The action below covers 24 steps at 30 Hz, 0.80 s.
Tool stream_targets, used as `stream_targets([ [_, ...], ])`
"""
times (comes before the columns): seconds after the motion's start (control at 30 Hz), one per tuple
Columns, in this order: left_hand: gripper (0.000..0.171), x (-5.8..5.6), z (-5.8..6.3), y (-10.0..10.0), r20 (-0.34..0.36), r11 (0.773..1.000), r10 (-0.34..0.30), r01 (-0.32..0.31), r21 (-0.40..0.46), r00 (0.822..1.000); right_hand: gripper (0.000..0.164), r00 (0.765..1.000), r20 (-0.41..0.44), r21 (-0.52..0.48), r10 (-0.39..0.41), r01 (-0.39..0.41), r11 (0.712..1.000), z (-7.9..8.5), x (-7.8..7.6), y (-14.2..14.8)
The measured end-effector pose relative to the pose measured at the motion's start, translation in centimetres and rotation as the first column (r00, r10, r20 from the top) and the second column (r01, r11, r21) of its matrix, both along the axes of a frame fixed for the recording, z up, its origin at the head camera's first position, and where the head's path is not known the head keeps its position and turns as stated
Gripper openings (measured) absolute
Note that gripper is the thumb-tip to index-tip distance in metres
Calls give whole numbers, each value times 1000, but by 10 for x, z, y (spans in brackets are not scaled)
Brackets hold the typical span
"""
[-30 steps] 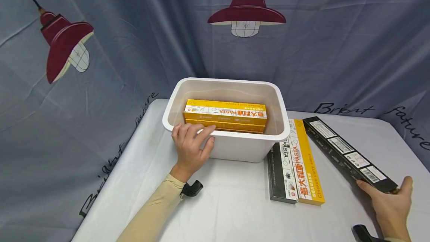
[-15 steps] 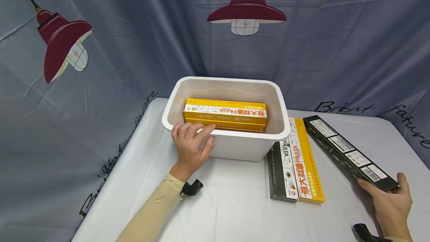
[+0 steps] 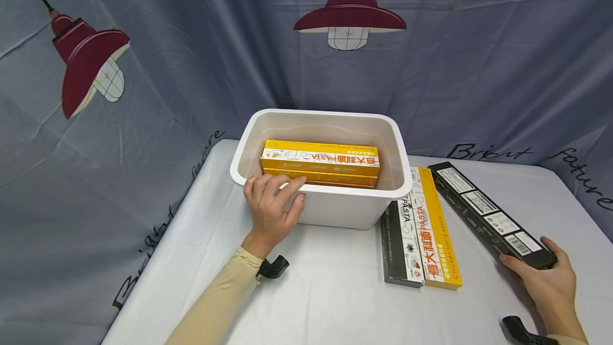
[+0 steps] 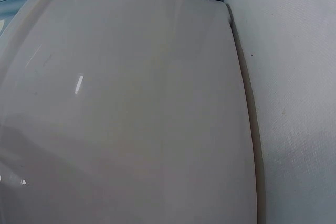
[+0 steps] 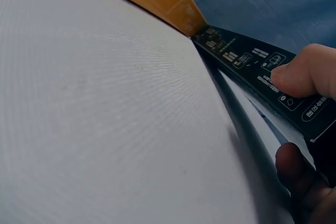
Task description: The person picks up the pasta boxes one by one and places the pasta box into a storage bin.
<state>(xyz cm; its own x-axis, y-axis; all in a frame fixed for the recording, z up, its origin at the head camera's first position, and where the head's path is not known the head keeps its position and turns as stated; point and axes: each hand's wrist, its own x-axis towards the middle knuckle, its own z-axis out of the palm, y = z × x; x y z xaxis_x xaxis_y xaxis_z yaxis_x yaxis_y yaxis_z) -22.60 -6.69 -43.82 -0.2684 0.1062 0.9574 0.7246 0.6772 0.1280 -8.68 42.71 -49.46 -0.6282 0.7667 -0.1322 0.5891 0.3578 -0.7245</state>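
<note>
My left hand has its fingers hooked over the front rim of a white plastic bin, thumb against the outside wall. Yellow pasta boxes lie crosswise inside the bin. My right hand grips the near end of a black pasta box. That end is raised off the table, while the far end sits low beside a yellow pasta box. In the right wrist view, the thumb presses the box's printed side and a finger is beneath it. The left wrist view shows mostly the bin's wall.
Another black pasta box lies flat against the yellow one, right of the bin, their far ends close to its corner. The table has a white cloth. A grey-blue curtain printed with lamps hangs behind and at the left.
My right hand has shifted slightly left and up in view with the black pasta box, and its thumb and fingers have closed in on the end. The left hand stays on the rim.
</note>
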Motion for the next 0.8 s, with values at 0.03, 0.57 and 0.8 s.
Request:
stream_targets([
  [0.03,23,0,0,0,1,1000,0,0,-1,1000,102,1000,0,-1,-6,6,1000,-1,0,0],
  [0.57,23,0,-2,-1,-7,1000,10,-10,-2,1000,76,933,-334,-74,-130,111,991,2,7,-5],
  [0.8,24,-1,-1,-1,-8,1000,7,-7,-2,1000,72,827,-526,-257,-199,69,964,16,9,-6],
])
